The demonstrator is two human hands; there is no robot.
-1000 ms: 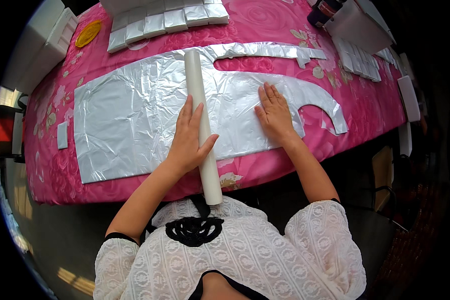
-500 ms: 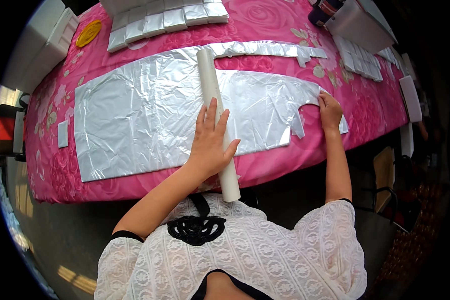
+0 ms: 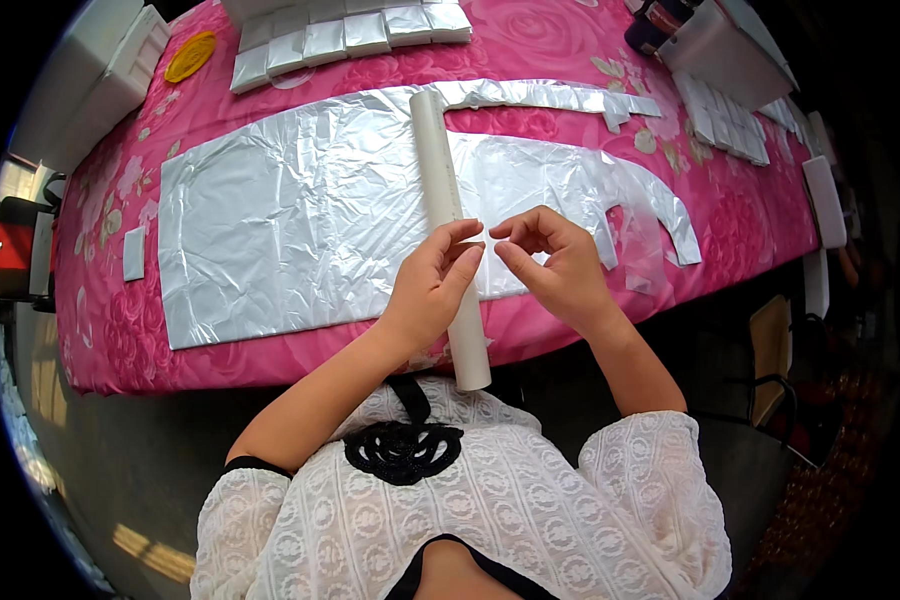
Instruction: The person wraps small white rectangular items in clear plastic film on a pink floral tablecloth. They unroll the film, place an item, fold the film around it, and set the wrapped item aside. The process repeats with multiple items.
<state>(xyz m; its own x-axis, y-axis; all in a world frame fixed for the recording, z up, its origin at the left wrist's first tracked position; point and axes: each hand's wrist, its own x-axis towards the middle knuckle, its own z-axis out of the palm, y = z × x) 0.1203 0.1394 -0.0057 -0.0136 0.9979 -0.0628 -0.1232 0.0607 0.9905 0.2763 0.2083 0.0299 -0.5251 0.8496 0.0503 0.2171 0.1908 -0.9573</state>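
Observation:
A stack of thin silvery-white plastic film sheets (image 3: 260, 240) lies flat, its right side cut into long curved straps. Across it, toward my body, rests a pale hollow tube (image 3: 436, 150), its near end past the table edge. Above the tube, my left hand (image 3: 432, 275) is loosely curled, with thumb and fingers a little apart. Facing it closely, my right hand (image 3: 555, 265) has bent fingers and a gap at the thumb. I make out nothing in either hand. Beside my right wrist, a translucent film flap (image 3: 638, 235) hangs over the strap cutout.
Folded white packets (image 3: 325, 42) stand in rows at the back, with more packets (image 3: 720, 120) at the right beside a white box (image 3: 715, 55). A yellow oval item (image 3: 190, 57) and white boxes (image 3: 95, 85) are at the left. The pink flowered tablecloth (image 3: 110, 345) covers the table.
My right hand has left the strap end and come in to meet my left. My left hand has lifted from flat on the tube and curled. A clear flap now shows over the straps.

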